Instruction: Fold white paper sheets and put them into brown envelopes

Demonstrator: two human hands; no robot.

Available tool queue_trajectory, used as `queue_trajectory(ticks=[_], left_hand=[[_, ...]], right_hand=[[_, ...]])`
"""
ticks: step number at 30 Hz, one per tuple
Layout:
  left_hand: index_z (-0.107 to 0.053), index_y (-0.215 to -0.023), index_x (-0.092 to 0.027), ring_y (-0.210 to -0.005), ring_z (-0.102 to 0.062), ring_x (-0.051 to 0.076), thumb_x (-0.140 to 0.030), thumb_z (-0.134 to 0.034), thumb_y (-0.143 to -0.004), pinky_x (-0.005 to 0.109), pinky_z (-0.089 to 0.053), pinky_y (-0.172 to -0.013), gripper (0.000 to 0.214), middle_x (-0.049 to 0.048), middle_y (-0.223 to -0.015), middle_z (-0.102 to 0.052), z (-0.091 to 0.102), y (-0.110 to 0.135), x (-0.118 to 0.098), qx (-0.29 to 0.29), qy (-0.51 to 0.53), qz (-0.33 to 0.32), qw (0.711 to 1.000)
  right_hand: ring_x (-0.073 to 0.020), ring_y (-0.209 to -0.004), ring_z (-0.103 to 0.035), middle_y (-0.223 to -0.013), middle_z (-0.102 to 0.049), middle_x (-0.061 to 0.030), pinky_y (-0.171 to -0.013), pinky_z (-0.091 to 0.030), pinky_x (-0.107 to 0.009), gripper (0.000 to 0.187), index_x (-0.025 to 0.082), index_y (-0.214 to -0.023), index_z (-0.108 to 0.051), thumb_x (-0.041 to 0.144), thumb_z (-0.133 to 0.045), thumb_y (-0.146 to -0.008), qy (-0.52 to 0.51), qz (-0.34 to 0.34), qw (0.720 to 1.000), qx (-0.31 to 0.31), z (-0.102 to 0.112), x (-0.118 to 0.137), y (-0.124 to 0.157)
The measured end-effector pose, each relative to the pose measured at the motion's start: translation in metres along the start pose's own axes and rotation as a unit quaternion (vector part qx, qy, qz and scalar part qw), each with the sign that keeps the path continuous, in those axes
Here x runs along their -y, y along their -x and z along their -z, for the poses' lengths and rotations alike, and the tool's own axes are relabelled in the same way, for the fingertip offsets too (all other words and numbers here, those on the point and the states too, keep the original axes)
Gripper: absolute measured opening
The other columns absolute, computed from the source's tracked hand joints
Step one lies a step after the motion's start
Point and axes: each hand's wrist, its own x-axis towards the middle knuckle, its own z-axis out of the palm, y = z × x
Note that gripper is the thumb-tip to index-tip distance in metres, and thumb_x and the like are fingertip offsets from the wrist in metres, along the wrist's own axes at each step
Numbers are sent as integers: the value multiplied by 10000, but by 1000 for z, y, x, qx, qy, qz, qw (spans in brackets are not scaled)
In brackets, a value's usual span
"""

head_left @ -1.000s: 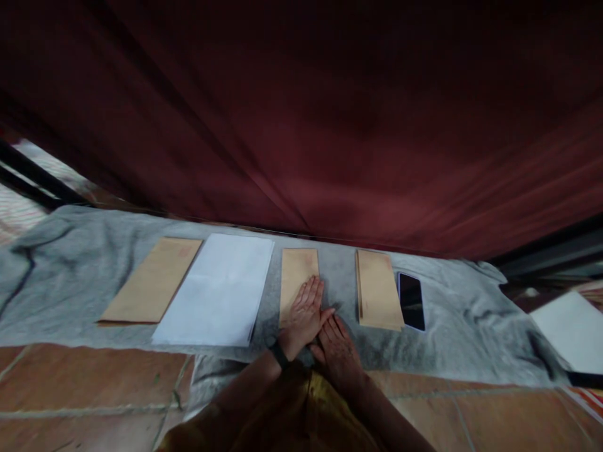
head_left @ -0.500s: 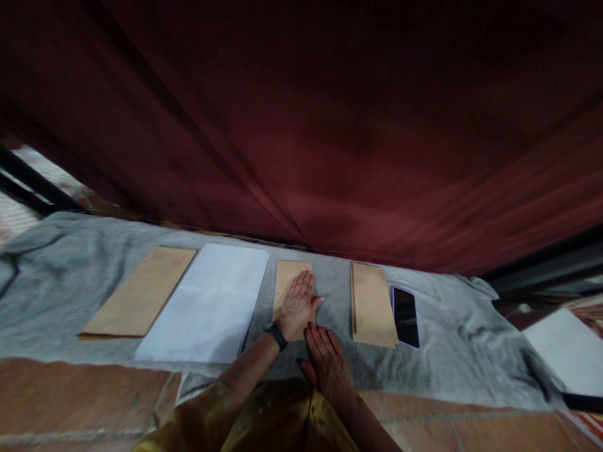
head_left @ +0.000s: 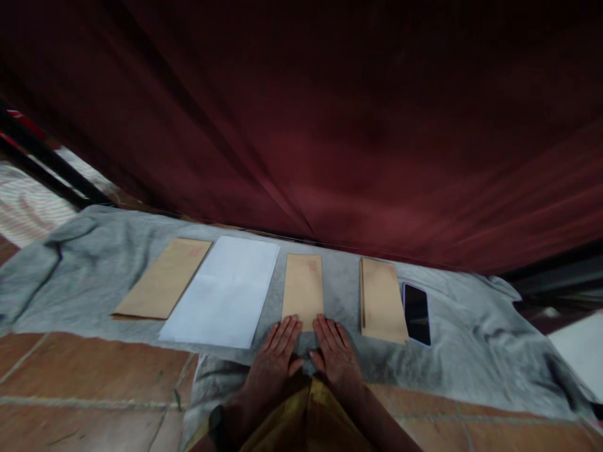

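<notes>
My left hand (head_left: 273,359) and my right hand (head_left: 337,355) lie flat and open, side by side on a grey cloth (head_left: 85,276), holding nothing. Their fingertips touch the near end of a narrow brown envelope (head_left: 303,290) lying lengthwise between them. A black band sits on my left wrist. A white sheet of paper (head_left: 224,291) lies left of the envelope, and another brown envelope (head_left: 164,277) is further left. To the right rests a small stack of brown envelopes (head_left: 380,299), with a dark phone (head_left: 417,304) beside it.
A dark red curtain (head_left: 330,125) hangs across the whole back, down to the cloth's far edge. Terracotta floor tiles (head_left: 85,389) run along the front. A white sheet (head_left: 581,351) pokes in at the right edge. Yellow clothing (head_left: 301,420) covers my lap.
My left hand slid back off the middle envelope toward me and now lies beside my right hand at the envelope's near end. The view shifted slightly.
</notes>
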Motion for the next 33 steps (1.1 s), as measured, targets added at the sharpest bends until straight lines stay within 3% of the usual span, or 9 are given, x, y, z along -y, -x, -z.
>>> queue_trajectory(ticks=[3,6,10,15,23,30,33], left_hand=[[-312,-1583,-157,-1472,-404,266,-483,-456,-1000,450,-315,-1199,683,121,-1580,-458,2,13,-5,4,-19,-2,1000],[-359,-1560,-132,-1461,-419,277,-478,-470,-996,447,-342,-1184,671,138,-1563,-479,3,10,-9,11,-14,2,1000],[-405,-1529,-93,-1461,-419,282,-429,-484,-985,426,-365,-1172,644,157,-1553,-487,6,5,-10,17,-5,4,1000],[-382,-1535,-51,-1460,-423,268,-296,-459,-946,420,-325,-1198,642,177,-1550,-484,7,7,-8,3,-5,0,1000],[-399,-1533,-91,-1450,-442,264,-411,-450,-1002,420,-355,-1191,621,170,-1552,-482,16,18,-4,5,-17,52,999],[-552,-1404,-34,-1403,-498,301,-366,-487,-987,451,-366,-1179,537,203,-1489,-545,19,10,-7,-7,-59,50,997],[-621,-1333,-51,-1357,-546,288,-241,-475,-977,419,-427,-1130,429,202,-1434,-598,14,-5,-16,-2,-62,33,997]], right_hand=[[-231,-1477,-392,-1597,-414,-85,-1242,-283,-445,622,157,-1606,-279,333,-450,-1034,-11,-9,1000,19,8,1,0],[-237,-1482,-384,-1598,-410,-87,-1247,-271,-461,619,151,-1602,-288,324,-454,-1032,-15,-22,999,23,9,3,-1],[-248,-1494,-361,-1608,-395,-78,-1245,-266,-483,597,169,-1589,-328,310,-455,-1023,-18,-20,999,20,1,15,-5],[-221,-1474,-397,-1586,-435,-83,-1224,-316,-419,587,153,-1571,-364,334,-459,-1021,-44,32,998,34,-14,29,-10],[-215,-1472,-399,-1597,-416,-58,-1250,-254,-441,587,192,-1604,-289,338,-431,-1053,-46,-13,998,44,7,9,7],[-232,-1462,-414,-1578,-453,-70,-1241,-274,-467,568,195,-1597,-315,301,-420,-1049,-47,-40,997,39,9,9,12],[-242,-1452,-424,-1569,-468,-83,-1233,-290,-473,567,186,-1583,-349,290,-438,-1033,-51,-47,997,38,7,10,10]])
